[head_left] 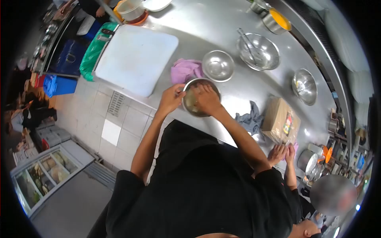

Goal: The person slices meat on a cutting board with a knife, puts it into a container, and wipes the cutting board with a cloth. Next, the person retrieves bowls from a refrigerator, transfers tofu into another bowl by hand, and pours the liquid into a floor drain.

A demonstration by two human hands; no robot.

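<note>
A steel bowl [192,114] with pale yellowish contents [190,101] stands near the counter's front edge, in front of my body. My left hand [172,98] grips its left rim between thumb and fingers. Inside the bowl is my right hand [205,98], palm down, its fingers stretched out and slightly apart over the contents. What lies beneath those fingers is hidden. Just behind the bowl sits a crumpled pink cloth [185,70], and to the right of that cloth a second steel bowl [218,66].
Left is a white cutting board [137,57]. Farther back right are a large bowl with a whisk [260,51] and another steel bowl [304,86]. A dark cloth [250,119] and a wrapped cardboard box [279,119] lie right, beside a co-worker's hands [282,153].
</note>
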